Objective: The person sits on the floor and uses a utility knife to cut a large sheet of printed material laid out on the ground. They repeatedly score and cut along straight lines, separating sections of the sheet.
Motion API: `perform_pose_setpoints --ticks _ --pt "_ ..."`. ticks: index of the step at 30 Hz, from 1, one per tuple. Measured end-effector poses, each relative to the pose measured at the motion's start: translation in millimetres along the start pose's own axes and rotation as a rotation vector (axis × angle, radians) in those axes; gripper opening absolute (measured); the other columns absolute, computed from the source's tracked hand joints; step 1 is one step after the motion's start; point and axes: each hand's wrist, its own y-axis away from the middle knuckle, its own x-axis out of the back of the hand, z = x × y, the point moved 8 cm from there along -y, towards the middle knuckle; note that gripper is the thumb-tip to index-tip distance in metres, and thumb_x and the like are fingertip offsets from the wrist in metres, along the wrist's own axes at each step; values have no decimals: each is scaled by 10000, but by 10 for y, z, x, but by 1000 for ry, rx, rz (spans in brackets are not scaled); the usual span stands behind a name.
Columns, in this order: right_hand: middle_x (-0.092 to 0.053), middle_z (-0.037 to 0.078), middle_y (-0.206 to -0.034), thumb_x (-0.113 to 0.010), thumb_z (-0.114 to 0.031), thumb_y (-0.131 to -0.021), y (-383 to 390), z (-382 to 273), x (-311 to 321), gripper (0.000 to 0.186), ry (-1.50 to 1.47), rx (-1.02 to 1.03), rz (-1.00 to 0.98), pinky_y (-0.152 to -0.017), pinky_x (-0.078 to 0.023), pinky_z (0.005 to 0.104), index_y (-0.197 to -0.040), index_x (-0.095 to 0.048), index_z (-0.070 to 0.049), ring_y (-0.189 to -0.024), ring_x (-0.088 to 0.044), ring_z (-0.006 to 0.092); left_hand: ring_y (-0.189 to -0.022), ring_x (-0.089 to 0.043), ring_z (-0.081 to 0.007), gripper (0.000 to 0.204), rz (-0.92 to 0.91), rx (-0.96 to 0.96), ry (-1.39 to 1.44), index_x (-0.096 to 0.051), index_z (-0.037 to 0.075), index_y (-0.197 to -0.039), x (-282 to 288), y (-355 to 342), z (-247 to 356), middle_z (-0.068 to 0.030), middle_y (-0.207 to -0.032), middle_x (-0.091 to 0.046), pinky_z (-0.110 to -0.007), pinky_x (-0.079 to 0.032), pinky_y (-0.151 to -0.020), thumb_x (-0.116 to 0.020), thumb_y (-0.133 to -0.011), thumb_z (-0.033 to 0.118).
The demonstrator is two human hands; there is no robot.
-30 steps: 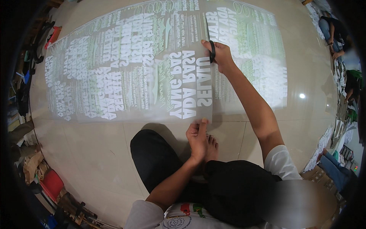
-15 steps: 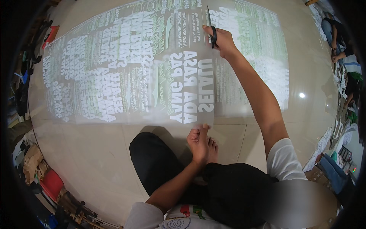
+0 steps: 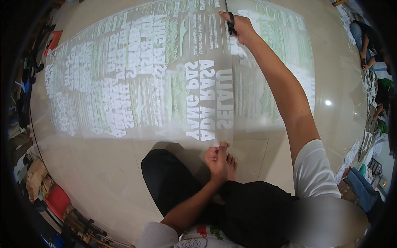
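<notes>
Sheets of translucent film (image 3: pixel 173 132) printed with white and pale green mirrored lettering lie layered on the floor in front of me. My left hand (image 3: pixel 218 161) pinches the near edge of the top sheet between thumb and fingers, beside my bare foot (image 3: pixel 232 164). Toward the far edge, my right hand (image 3: pixel 242 29) grips scissors (image 3: pixel 231 24) by their black handles. Their blades point away from me, along the right edge of the lettered strip. The blade tips run to the top of the picture, so I cannot tell how far they are open.
Pale floor tiles (image 3: pixel 103 165) surround the film. My bent knee in black trousers (image 3: pixel 163 173) is close to its near edge. Clutter lines the left, including a red object (image 3: pixel 58 201) and brown paper (image 3: pixel 36 175). Another person (image 3: pixel 366 41) sits at the far right near piled items.
My right hand has moved farther away along the film with the scissors. My left hand keeps its pinch on the near edge. The view has shifted slightly.
</notes>
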Motion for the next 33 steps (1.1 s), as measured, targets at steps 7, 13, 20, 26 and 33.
perform_pose_setpoints --ticks 7,13,20,26,33 --pt "-694 75 -794 -918 -311 -788 -179 -138 -80 393 -44 -3 -24 -559 -511 275 -941 -720 -8 -646 -653 137 -513 -404 -35 176 44 56 -7 -649 47 -908 -50 6 16 49 -668 -527 -251 -340 -469 -644 -1043 161" --pt "-703 78 -807 -923 -333 -780 -684 -297 -54 451 -21 29 6 -596 -534 277 -989 -728 17 -662 -660 145 -453 -390 -61 176 91 137 -26 -618 75 -896 -41 1 -20 39 -610 -473 -263 -321 -417 -659 -1033 176" --pt "-679 80 -790 -824 -430 -888 -879 -921 17 474 138 137 83 -571 -518 374 -1039 -712 4 -628 -603 183 -582 -462 -54 177 21 41 -38 -654 61 -949 35 -157 -100 32 -737 -537 -241 -377 -514 -653 -1043 211" --pt "-699 50 -747 -874 -459 -816 488 -319 510 509 613 332 175 -605 -482 253 -1000 -724 -9 -641 -615 91 -810 -503 -69 191 -64 -91 19 -668 34 -977 10 -221 4 10 -854 -597 -237 -403 -752 -629 -1055 205" --pt "-713 88 -837 -900 -251 -825 2027 790 476 468 79 -63 15 -596 -511 258 -1116 -663 29 -658 -654 124 -808 -490 -86 214 -179 -197 18 -684 36 -983 -113 -180 114 17 -824 -580 -257 -394 -784 -635 -1049 233"
